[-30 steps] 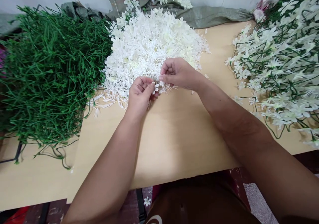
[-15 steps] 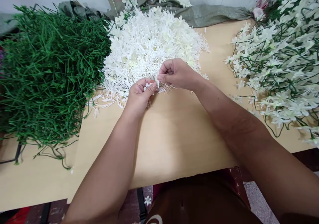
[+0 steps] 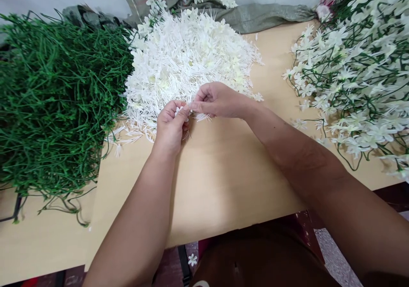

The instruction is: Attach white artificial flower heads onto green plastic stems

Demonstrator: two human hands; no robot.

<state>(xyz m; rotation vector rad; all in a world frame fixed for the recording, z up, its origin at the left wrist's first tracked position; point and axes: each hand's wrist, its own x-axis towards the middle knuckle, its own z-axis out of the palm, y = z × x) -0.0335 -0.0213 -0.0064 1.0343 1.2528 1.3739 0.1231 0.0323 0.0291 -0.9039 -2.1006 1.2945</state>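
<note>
My left hand (image 3: 172, 123) is closed on white artificial flowers (image 3: 179, 110), whose petals show between thumb and fingers. Thin white stamens poke out below that hand. My right hand (image 3: 212, 99) pinches at the same spot, its fingertips meeting the left thumb and the flower piece; what exactly lies in the pinch is too small to make out. Both hands are at the front edge of a large heap of white petals and stamens (image 3: 188, 57) on the tabletop (image 3: 217, 180).
Green plastic stems (image 3: 60, 99) are piled on the left. Assembled white flowers on green stems (image 3: 358, 87) lie on the right. A grey-green cloth (image 3: 271, 16) runs along the wall behind. One white flower (image 3: 192, 259) is below the table edge.
My right hand has come down and left, closing the gap to my left hand so the fingertips now meet. The view has shifted slightly.
</note>
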